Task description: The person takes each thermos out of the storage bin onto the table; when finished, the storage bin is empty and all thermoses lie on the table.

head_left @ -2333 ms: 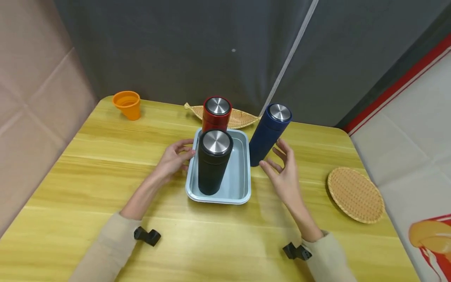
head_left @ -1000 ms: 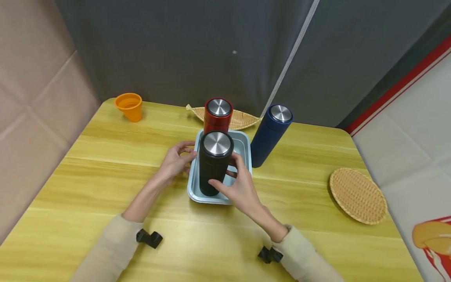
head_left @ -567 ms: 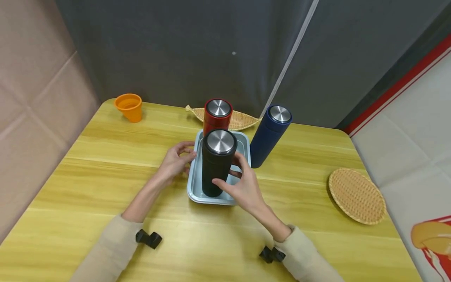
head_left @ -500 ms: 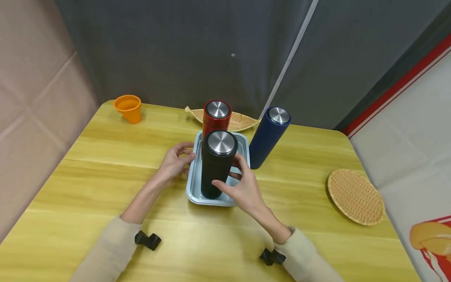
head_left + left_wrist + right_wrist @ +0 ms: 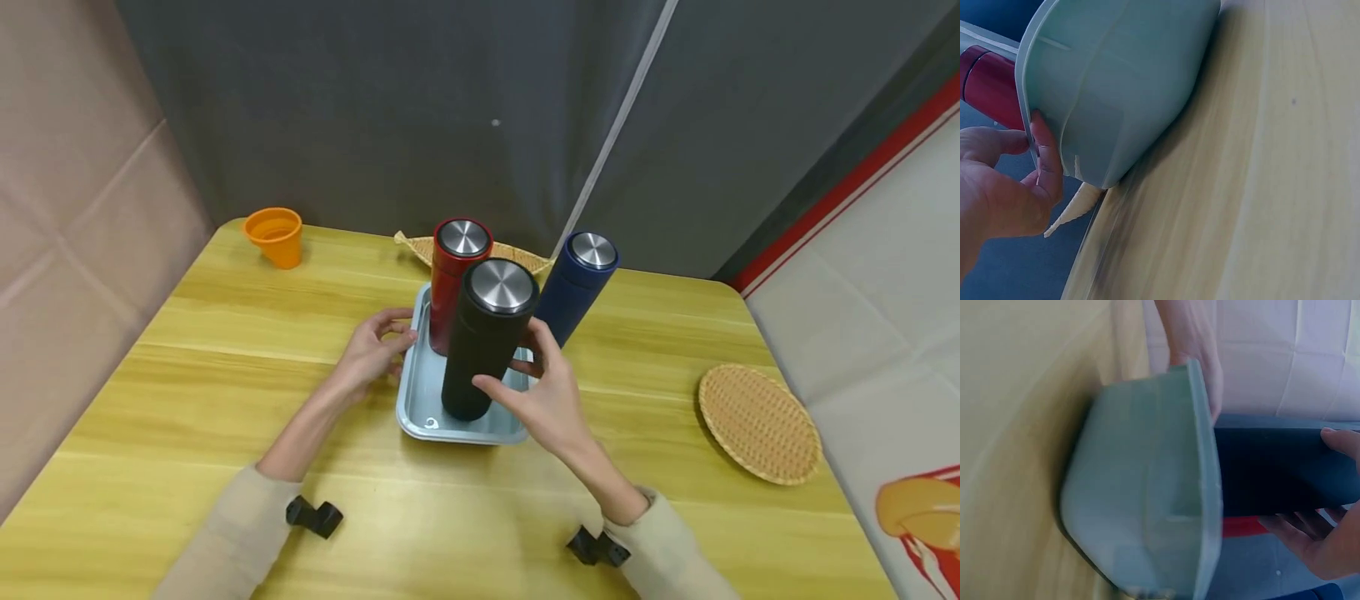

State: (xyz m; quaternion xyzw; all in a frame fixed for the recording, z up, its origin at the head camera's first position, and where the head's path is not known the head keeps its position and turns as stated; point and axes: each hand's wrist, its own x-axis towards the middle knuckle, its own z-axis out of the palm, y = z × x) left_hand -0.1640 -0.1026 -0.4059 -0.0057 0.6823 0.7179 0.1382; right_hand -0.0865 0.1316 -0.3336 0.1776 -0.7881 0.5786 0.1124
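My right hand (image 5: 551, 400) grips a black thermos (image 5: 483, 354) from its right side, thumb in front and fingers behind. The thermos leans a little to the right, its base over the light blue plastic tub (image 5: 427, 417). In the right wrist view, the tub wall (image 5: 1135, 481) hides the base of the black thermos (image 5: 1272, 469). My left hand (image 5: 375, 346) pinches the tub's left rim, clearly seen in the left wrist view (image 5: 1029, 150). Inside the tub behind the black thermos stands a red thermos (image 5: 446, 300). A blue thermos (image 5: 573, 287) stands outside, beyond the right rim.
A woven boat-shaped basket (image 5: 517, 257) lies behind the tub near the table's back edge. At the back left is an orange cup (image 5: 276, 239). A round woven tray (image 5: 760, 423) lies at the right. Grey curtain hangs behind the table.
My right hand left the blue thermos, took hold of the black one, and has moved it up and to the right. More of the red thermos shows now. My left hand stayed at the rim.
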